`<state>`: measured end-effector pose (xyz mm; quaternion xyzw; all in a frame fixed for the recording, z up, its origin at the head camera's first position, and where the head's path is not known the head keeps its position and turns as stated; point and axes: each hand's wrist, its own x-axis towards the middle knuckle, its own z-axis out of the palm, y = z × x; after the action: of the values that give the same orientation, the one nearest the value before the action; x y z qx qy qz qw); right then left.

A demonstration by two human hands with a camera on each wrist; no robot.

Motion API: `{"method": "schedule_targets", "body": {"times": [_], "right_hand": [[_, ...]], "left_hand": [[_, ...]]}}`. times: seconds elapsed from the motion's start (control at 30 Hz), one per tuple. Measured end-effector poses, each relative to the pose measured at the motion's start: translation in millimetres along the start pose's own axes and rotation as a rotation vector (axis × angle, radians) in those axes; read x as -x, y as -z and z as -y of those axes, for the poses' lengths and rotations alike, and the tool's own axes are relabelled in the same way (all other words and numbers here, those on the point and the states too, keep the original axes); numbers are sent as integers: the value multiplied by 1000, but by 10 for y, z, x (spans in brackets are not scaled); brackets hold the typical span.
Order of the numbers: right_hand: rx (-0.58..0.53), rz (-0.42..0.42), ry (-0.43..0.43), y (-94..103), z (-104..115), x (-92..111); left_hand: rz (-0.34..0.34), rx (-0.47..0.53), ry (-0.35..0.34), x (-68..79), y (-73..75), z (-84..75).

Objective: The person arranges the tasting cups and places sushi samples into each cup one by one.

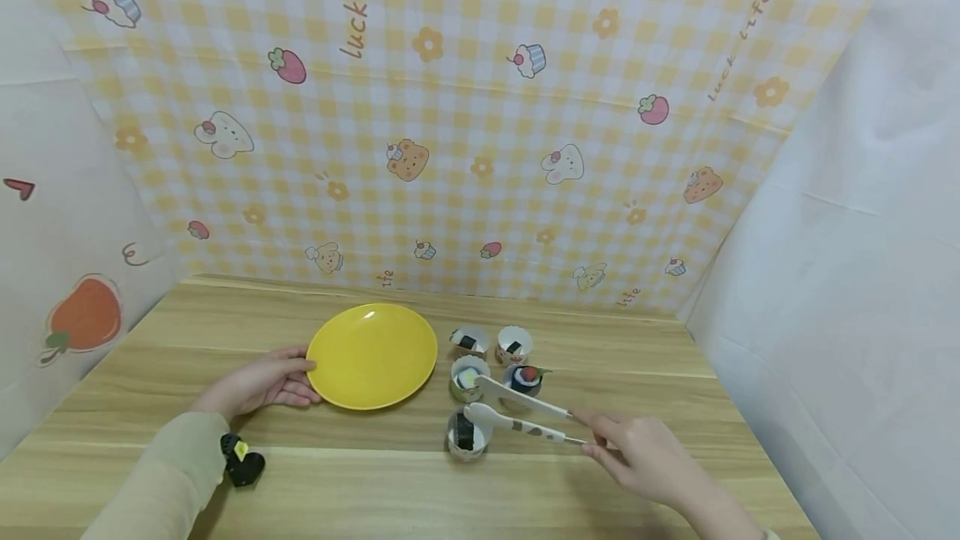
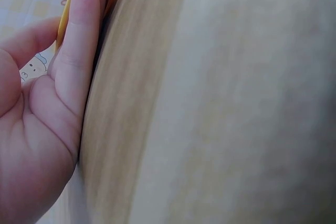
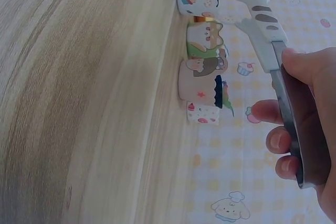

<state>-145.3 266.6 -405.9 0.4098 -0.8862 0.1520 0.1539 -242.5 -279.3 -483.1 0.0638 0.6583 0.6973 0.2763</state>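
My left hand (image 1: 262, 382) pinches the left rim of a round yellow plate (image 1: 371, 361), thumb on top and fingers at the underside. In my right hand (image 1: 645, 457) is a pair of tongs (image 3: 302, 124) with white, brown-spotted ends and metal handles. Their tips stand apart with nothing between them. One tip overlaps the front paper cup (image 1: 471, 450), which holds a dark seaweed-wrapped sushi piece (image 1: 464, 430). The other reaches the rim of a cup with a pale-topped roll (image 1: 468, 378). Beside that, a cup holds a red-topped sushi roll (image 1: 527, 376).
Two more paper cups stand behind, the left with a black-and-white piece (image 1: 468, 342), the right with a similar one (image 1: 514, 347). The wooden table (image 1: 322, 490) ends at a checked cloth backdrop (image 1: 480, 123). White cloth (image 1: 847, 257) hangs at the sides.
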Motion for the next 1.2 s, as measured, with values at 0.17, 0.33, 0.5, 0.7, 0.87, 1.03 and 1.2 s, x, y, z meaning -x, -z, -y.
{"method": "schedule_targets", "body": {"times": [0.17,0.33,0.5,0.7,0.87,1.03,1.2], "right_hand": [[10,-21,-21,-13,-9,10],[39,-36,-61,-16,-22,20],[73,-62,-102,-12,-30,32],[96,-110,-126,-17,-48,58],[74,-146,-157,-13,-65,69],[78,-178,-191,-1,-80,72],[94,-201,-231,2,-105,84]], "left_hand": [[2,1,0,-4,2,-3],[6,0,-2,-7,8,-3],[8,-3,-3,-7,9,-3],[1,-13,3,-4,3,-8],[1,-8,4,0,0,-6],[6,-4,1,0,5,1],[7,-4,-1,-1,5,2]]}}
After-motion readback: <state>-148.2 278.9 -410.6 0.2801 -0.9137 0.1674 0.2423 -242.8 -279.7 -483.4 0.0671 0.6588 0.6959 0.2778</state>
